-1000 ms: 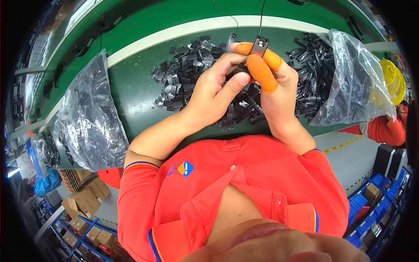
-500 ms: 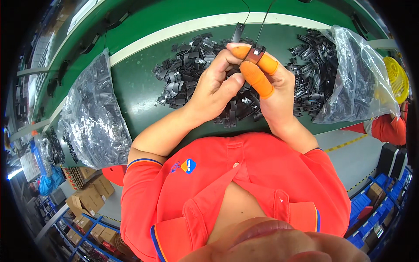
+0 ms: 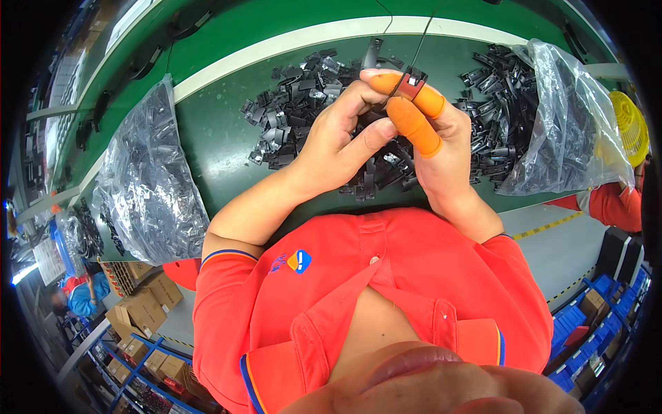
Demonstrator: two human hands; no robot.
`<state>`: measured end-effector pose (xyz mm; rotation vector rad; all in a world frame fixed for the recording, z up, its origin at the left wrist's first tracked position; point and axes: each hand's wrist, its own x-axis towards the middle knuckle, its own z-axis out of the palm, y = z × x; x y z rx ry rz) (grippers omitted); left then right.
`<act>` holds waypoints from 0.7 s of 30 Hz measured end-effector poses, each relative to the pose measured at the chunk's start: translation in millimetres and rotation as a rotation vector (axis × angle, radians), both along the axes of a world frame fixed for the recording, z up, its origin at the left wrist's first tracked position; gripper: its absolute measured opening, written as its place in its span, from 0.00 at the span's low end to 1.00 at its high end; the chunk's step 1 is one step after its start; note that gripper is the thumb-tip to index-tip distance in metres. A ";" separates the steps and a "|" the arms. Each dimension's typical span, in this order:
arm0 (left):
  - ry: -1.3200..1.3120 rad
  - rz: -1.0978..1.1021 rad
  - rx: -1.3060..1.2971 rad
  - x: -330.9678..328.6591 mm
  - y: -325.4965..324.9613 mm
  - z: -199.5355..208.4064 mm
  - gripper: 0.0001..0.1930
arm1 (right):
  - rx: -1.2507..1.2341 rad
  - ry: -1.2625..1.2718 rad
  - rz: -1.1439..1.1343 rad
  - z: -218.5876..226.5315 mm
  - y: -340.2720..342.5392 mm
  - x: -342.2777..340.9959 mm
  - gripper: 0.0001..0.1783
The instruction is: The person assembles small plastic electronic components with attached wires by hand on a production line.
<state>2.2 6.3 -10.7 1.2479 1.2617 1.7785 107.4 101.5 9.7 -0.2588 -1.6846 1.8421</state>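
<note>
Both my hands meet over the middle of a green worktable (image 3: 224,148). My right hand (image 3: 441,148) wears orange finger cots on its thumb and index finger, which pinch a thin black cord-like piece (image 3: 419,48) that runs upward. A small dark-red piece with a black end (image 3: 412,84) lies across the index finger. My left hand (image 3: 345,134) is closed, its thumb and fingertips against the right hand's fingers; what it holds is hidden. Behind and below the hands spreads a loose pile of small black plastic parts (image 3: 283,124).
At the left lies a clear bag of dark parts (image 3: 148,179). More black parts (image 3: 493,117) sit on the right, beside another clear bag (image 3: 552,138). A yellow basket (image 3: 627,127) and a co-worker's red sleeve (image 3: 614,203) are at the far right. Cartons (image 3: 145,310) stand lower left.
My hands have shifted slightly right together, with the pinch kept. A person in blue has come into view at the far left.
</note>
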 end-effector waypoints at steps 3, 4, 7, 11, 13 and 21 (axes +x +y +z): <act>0.065 0.026 0.012 -1.4 0.2 -2.4 0.15 | 0.033 -0.044 -0.002 3.0 0.4 1.4 0.16; 0.065 0.028 0.011 -1.3 -1.2 -1.7 0.15 | 0.040 -0.037 0.011 3.4 0.3 1.7 0.16; 0.143 0.087 -0.079 1.9 -6.3 1.1 0.14 | 0.001 -0.014 0.031 0.4 -3.8 1.2 0.16; -0.022 0.092 -0.040 5.4 -7.0 3.1 0.12 | -0.146 0.009 0.076 2.4 -8.6 0.2 0.16; -0.089 0.079 -0.014 6.0 -6.0 3.8 0.12 | -0.074 -0.092 0.104 10.2 -8.2 1.8 0.18; -0.276 -0.128 -0.125 1.2 -8.2 -0.1 0.25 | 0.656 -0.093 -0.066 -3.1 12.6 6.2 0.20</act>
